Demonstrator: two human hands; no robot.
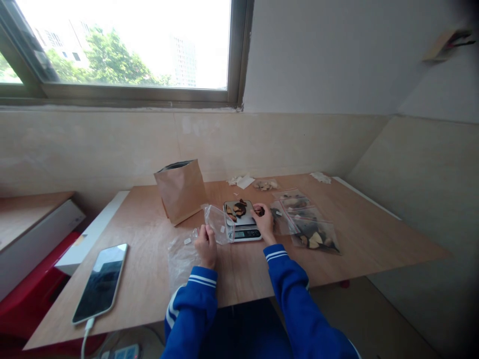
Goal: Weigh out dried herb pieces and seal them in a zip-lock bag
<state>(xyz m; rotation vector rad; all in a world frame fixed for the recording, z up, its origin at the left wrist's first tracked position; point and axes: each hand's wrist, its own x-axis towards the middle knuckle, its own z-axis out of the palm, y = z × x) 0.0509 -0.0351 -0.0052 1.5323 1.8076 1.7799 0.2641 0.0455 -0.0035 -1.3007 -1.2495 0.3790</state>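
Observation:
A small kitchen scale (245, 234) stands on the table, with dark brown and tan dried slices (239, 209) lying on its metal plate. Pinched in my left hand (206, 245) is a clear zip bag (219, 224), which hangs at the scale's left side and partly covers it. My right hand (264, 222) is at the plate's right edge, its fingers closed around a few dark dried slices (259, 211). Beneath and beside my left hand lies an empty-looking clear plastic bag (181, 262).
A brown paper pouch (181, 192) stands open at back left. Filled zip bags (314, 234) lie right of the scale, and another small bag (266, 185) lies behind it. White tissue (245, 181) is near the wall. A charging phone (102, 281) lies at front left.

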